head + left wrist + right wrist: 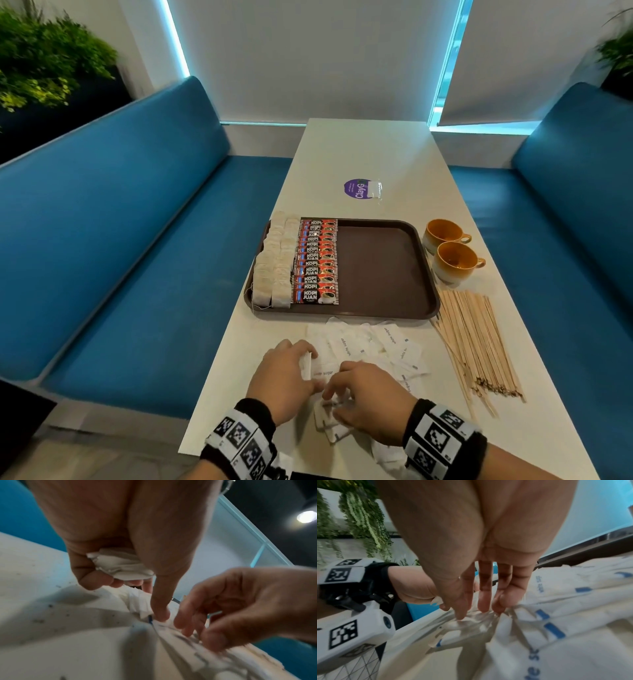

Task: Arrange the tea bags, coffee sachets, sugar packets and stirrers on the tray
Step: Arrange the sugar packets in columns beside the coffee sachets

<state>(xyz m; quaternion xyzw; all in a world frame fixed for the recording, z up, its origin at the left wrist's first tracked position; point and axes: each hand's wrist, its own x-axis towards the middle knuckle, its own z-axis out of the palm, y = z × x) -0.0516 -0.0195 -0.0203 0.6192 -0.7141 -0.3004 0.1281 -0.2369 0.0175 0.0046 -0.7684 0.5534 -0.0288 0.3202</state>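
White paper sugar packets (373, 342) lay scattered on the pale table (359, 154) just in front of the dark brown plastic tray (380, 270), and both hands worked at the near end of the heap. The left hand (286, 375) had its fingers curled round a small bunch of packets (120, 565), its thumb pointing down onto the pile. The right hand (370, 394) reached in with fingers (483, 601) nearly straight, tips touching loose packets; motion blur in both wrist views made it impossible to tell whether it pinched one. On the tray's left part, two rows of beige tea bags (274, 267) stood beside a row of red-and-black coffee sachets (317, 262). Thin wooden stirrers (476, 342) lay bundled on the table, right of the tray. Two orange-lined ceramic cups (448, 250) sat beyond them. The packets under the palms were hidden from the head camera.
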